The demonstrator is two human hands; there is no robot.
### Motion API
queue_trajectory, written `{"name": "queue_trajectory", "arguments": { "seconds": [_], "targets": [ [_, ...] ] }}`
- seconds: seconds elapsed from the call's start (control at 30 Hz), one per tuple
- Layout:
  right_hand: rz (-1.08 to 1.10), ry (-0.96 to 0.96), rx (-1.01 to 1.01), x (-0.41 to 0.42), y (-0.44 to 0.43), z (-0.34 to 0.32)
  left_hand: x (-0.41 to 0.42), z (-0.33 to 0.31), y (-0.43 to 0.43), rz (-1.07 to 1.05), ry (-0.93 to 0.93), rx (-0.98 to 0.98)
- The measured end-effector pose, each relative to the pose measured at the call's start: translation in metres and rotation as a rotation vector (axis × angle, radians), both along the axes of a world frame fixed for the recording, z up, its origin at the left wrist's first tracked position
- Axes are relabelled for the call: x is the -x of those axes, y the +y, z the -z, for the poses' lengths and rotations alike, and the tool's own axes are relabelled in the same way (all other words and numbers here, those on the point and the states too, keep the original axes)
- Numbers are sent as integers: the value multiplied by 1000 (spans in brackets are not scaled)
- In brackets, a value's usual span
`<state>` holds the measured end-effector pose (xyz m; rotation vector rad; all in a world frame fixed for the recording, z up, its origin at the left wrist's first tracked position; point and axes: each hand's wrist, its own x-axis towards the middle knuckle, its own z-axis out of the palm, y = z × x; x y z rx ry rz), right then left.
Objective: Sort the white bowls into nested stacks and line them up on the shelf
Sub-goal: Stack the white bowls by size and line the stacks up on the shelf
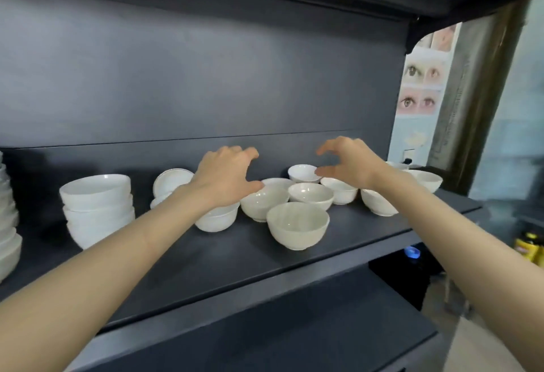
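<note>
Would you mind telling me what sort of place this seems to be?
Probably a kitchen or dish-storage corner: loose white bowls and a nested stack sit on a dark shelf, with jars lower right.

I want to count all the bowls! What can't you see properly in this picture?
All from the head camera:
- Pile at the left edge: the picture's edge cuts it off.
- Back-left bowls: the left hand and wrist cover parts.
- Far-right bowls: the right hand and arm hide some.
- Yellow jars: blurred and cut off, labels unreadable.
</note>
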<state>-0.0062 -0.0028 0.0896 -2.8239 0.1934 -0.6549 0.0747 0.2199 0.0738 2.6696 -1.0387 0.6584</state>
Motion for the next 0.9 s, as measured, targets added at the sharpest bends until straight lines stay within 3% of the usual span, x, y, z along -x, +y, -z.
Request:
{"name": "queue_trajectory", "arguments": {
  "seconds": [0.4, 0.7, 0.9],
  "targets": [
    [72, 34, 41, 118, -169, 15, 90, 23, -163, 56, 2, 3],
    [24, 32, -58, 99, -249, 40, 77, 34, -237, 32, 77, 39],
    [-29, 76, -126, 58, -292, 68, 42, 76, -278, 23, 306, 166]
  ]
}}
